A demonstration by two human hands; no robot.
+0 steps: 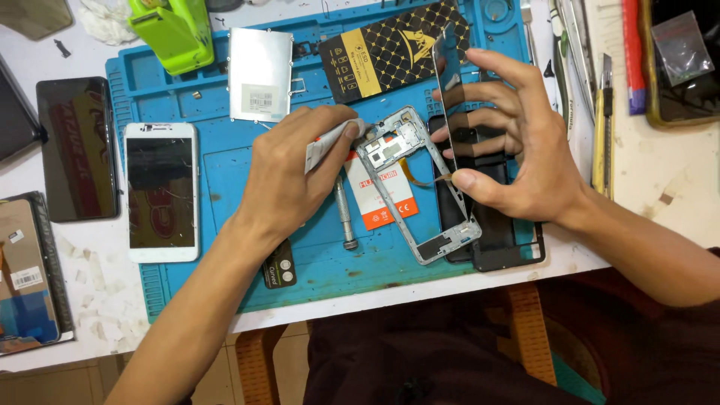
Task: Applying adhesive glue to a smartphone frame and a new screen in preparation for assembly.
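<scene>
While a small white tube (330,142) is pinched between the thumb and fingers of the left hand (289,176), its tip is brought against the upper corner of a silver phone frame (416,184). The frame is laid on the blue repair mat (225,225), with its long axis running diagonally from upper left to lower right, so that the upper end lies nearest the left hand and the lower end lies under the right hand.

A thin dark screen panel (448,112) is held on edge by the right hand (510,139): the fingers are spread along its far face and the thumb is pressed to its lower part. The panel is stood nearly upright, tilted slightly, its long axis roughly parallel to that of the frame and just to the right of it. Whether panel and frame are touching at the lower end cannot be told. A thin orange strip appears by the thumb, but what it joins cannot be made out.

Under the frame a white and orange battery (375,199) is seen, and a metal screwdriver (345,214) is laid just left of it. A white phone (161,191) and a dark phone (77,148) are set well apart to the left, the first on the mat, the second on the desk (660,180).
</scene>
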